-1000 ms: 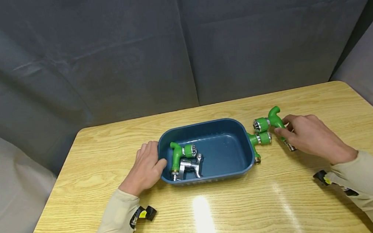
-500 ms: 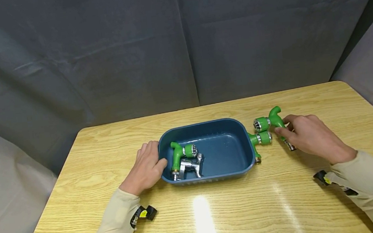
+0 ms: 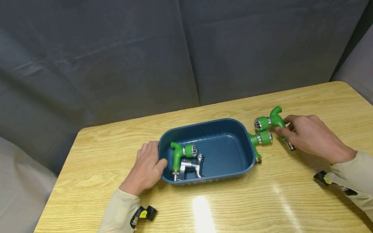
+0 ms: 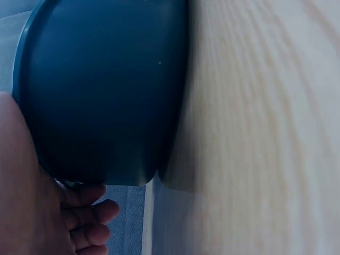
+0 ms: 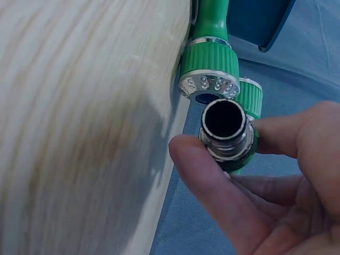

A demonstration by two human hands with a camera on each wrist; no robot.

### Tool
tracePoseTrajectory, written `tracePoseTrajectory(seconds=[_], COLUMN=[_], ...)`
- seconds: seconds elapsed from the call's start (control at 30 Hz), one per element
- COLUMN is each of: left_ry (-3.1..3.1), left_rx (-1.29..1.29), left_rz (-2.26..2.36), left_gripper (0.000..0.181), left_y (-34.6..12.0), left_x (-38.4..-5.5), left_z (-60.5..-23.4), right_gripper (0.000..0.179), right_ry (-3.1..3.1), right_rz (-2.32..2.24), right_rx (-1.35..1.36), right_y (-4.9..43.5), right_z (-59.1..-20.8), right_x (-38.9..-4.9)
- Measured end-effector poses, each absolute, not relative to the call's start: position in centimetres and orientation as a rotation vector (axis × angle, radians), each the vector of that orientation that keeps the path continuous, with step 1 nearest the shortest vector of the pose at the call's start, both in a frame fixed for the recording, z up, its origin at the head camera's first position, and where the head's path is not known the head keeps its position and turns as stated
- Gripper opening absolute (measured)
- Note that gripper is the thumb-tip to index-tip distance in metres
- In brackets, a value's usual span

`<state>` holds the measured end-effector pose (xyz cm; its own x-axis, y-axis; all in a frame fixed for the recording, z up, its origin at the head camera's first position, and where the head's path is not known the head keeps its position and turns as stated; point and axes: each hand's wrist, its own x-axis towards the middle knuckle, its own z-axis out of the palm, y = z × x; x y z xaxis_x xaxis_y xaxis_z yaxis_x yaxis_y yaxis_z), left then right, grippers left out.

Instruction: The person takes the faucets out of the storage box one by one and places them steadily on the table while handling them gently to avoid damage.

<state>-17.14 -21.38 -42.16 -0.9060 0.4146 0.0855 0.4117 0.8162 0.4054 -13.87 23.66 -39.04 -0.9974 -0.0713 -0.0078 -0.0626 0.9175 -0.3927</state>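
Note:
A dark blue plastic basin (image 3: 223, 175) stands on the wooden table. My left hand (image 3: 147, 166) grips its left end, thumb over the rim; in the left wrist view the fingers (image 4: 90, 234) reach past the basin's outer wall (image 4: 106, 90). Inside, at the left, lie a green tap (image 3: 177, 156) and a chrome tap (image 3: 191, 166). To the right of the basin, my right hand (image 3: 308, 135) pinches another green tap (image 3: 276, 119) by its body, between thumb and fingers. That tap's open metal end (image 5: 224, 119) faces the right wrist camera.
A third green tap (image 3: 265, 137) lies against the basin's right end, close under the held one; its ribbed knob (image 5: 210, 61) shows in the right wrist view. The wooden table (image 3: 248, 211) ends at a grey cloth backdrop (image 3: 135, 61). Each forearm wears a small camera.
The tap in my right hand has shifted very slightly to the right at its spout and knob. My left hand and the basin hold almost the same place.

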Motion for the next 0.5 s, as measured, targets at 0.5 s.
tracePoseTrajectory(seconds=[0.5], left_ry=[2.995], left_rx=[0.678], left_rz=[0.665], left_gripper=[0.031], left_y=[-21.34], left_x=[-17.09], left_z=[-42.11], right_gripper=[0.046], right_ry=[3.059], right_rz=[-0.63], right_rx=[-0.1], right_y=[23.91], right_z=[-39.42], right_x=[-14.03])
